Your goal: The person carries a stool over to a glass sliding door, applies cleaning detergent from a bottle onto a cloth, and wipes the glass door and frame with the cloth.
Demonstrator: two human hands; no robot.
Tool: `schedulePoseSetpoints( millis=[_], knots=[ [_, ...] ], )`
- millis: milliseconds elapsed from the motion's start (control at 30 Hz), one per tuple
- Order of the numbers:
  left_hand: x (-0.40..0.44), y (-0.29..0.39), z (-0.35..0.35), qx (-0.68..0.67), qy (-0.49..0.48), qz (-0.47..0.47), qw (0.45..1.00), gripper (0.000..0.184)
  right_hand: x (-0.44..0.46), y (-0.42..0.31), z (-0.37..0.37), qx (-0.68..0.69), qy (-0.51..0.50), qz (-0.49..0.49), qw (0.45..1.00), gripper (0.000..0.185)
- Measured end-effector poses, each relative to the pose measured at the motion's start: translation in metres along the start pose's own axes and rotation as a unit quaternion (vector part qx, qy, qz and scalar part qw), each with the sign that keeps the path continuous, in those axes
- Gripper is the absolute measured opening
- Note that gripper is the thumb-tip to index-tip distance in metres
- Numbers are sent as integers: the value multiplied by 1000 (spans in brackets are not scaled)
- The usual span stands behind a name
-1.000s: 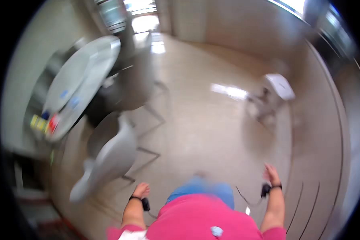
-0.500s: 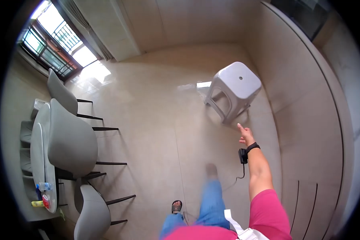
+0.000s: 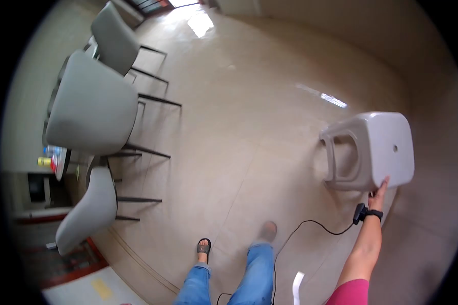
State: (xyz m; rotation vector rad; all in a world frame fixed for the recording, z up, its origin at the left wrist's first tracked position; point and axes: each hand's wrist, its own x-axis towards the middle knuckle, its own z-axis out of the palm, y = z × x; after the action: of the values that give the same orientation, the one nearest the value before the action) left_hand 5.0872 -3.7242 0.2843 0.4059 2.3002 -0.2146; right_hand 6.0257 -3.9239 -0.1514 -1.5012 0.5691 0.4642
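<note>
A pale plastic stool (image 3: 387,152) stands on the floor to the right, its round-holed seat turned towards me and its legs pointing left in the view. My right hand (image 3: 378,196) is at the near edge of the seat, a digit lying over the rim and the other fingers tucked partly out of sight beneath it. The hand looks closed on that edge. Around the right wrist sits a black strap with a small black box (image 3: 360,213), from which a dark cable (image 3: 310,222) loops down. My left hand is outside the view.
Grey chairs (image 3: 94,109) with thin dark legs line the left side by a table (image 3: 62,162) bearing a bottle and small colourful items. A wall rises beyond the stool. My sandalled foot (image 3: 203,247) and the trailing cable are on the tiled floor.
My right hand has reached forward to the stool and taken hold of its seat edge. The view has turned, and my legs have stepped forward. The stool now appears lower and further right.
</note>
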Motion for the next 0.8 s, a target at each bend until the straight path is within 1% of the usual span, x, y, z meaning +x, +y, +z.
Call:
schedulePoseSetpoints(
  millis=[33,67,100,133,167,233,267,300,367,400,467,533,567,600,633,700,767,800],
  knots=[
    [-4,1,14,29,26,-2,999,48,4,2,2,14,11,1,1000,99],
    [-2,-1,18,52,19,-11,998,46,15,6,-4,39,5,6,999,93],
    [-17,-7,35,19,28,-8,999,36,31,11,-7,65,-5,16,998,86],
    [38,-50,4,-18,-28,-2,999,31,24,18,-4,55,-28,24,998,78],
    [35,-55,13,-1,-18,6,1000,32,19,27,-3,46,-49,30,997,71],
    [43,-77,18,-17,-26,-4,999,28,4,21,6,28,-82,36,996,56],
    [42,-87,21,-28,-34,-7,999,28,-17,25,21,37,-65,19,997,48],
    [40,-94,24,-36,-43,-8,998,28,-41,17,26,-27,-106,73,991,46],
    [36,-110,32,-55,-56,-6,997,29,-26,43,32,17,-112,62,992,50],
    [38,-121,33,-64,-61,-7,996,29,-61,28,47,-27,-75,71,994,54],
    [44,-136,40,-74,-81,1,994,28,-149,5,92,-74,-19,72,994,64],
    [49,-151,45,-70,-105,13,992,28,-135,36,85,-52,-95,-16,994,51],
    [51,-164,47,-71,-103,16,992,28,-138,48,83,-62,-103,-47,992,47],
    [63,-174,55,-76,-105,22,991,29,-192,27,107,-68,-49,-7,996,39],
    [73,-180,58,-79,-107,29,991,29,-223,22,117,-47,-55,-38,997,38],
    [87,-186,65,-82,-129,38,988,24,-224,47,118,-89,-70,-83,990,35],
    [95,-189,63,-70,-143,62,985,21,-259,57,124,-133,-128,-116,976,46],
    [99,-193,61,-80,-145,60,984,20,-276,68,134,-105,-118,-118,980,64]
  ],
)
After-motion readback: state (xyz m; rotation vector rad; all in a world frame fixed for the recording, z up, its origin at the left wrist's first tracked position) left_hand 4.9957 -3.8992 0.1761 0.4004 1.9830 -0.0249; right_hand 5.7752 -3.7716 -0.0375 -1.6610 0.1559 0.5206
